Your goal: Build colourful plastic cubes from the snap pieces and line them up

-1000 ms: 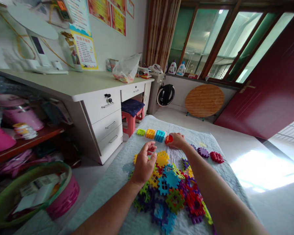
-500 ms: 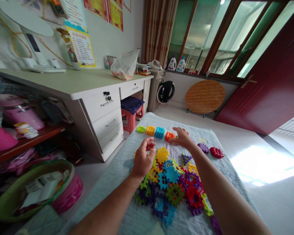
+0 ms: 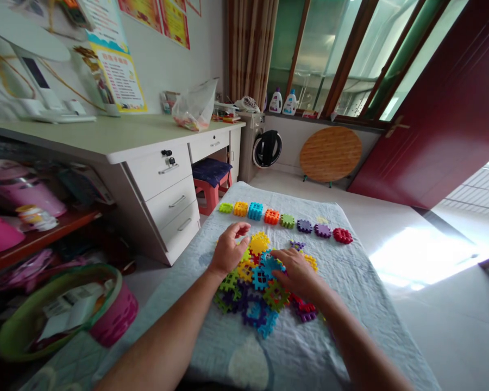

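A heap of notched plastic building pieces in mixed colours lies on a cloth-covered surface. My left hand [image 3: 231,248] hovers at the heap's left side, fingers loosely curled and thumb apart, with nothing visible in it. Over the heap's right part is my right hand [image 3: 296,269], thumb and fingers apart by a blue piece [image 3: 271,264]; whether it touches is unclear. A yellow round piece [image 3: 259,243] lies between the hands. Beyond them runs a row of small stacks, among them an orange stack [image 3: 271,216], a green stack [image 3: 287,221] and a red stack [image 3: 343,235].
The pale blue cloth [image 3: 334,315] covers the surface under the pieces. A white desk [image 3: 155,133] with drawers stands to the left, a pink stool [image 3: 212,190] beside it. At lower left sits a pink and green basket [image 3: 114,312]. A round wooden tabletop [image 3: 331,154] leans at the back.
My right hand has drawn back from the row to the heap, uncovering the green and dark purple stacks. The left hand stays near the heap's left side. The view has shifted slightly.
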Tool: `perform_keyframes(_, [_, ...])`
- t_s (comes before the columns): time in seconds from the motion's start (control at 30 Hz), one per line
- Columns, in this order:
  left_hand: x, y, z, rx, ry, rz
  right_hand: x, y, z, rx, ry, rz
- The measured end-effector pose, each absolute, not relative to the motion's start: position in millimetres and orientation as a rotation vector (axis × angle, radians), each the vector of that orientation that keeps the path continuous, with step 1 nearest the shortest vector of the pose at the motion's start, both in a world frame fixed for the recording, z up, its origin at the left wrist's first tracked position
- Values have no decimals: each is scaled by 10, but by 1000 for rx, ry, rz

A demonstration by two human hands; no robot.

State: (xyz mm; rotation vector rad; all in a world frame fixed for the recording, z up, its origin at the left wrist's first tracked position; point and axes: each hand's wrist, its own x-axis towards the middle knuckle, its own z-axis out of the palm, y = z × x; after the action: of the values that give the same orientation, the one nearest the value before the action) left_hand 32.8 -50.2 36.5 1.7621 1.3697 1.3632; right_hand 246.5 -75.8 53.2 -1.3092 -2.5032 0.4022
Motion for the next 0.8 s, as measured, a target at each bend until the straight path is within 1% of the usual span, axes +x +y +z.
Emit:
perform_keyframes(0.13, [305, -577, 415, 2146, 1134, 864, 2424, -767, 445, -1317, -2436, 431])
perform_keyframes(0.2, [316, -616, 447, 2266, 1043, 710, 2442, -759, 419, -1301, -2390, 458])
perform_keyframes(0.4, [362, -708, 549, 2379, 1008, 483, 2521, -716, 370, -1251, -2137, 592])
perform_keyframes(0.53, [380, -750, 558, 2445, 1114, 367, 2571, -695, 413, -1275, -1882, 361])
perform_keyframes(0.63, [402, -765, 532, 2497, 1149, 325, 2592, -708, 425, -1283, -1944, 283])
perform_keyframes(0.8, [449, -775, 495, 2542, 1143, 338, 2623, -729, 379, -1273, -2162, 439])
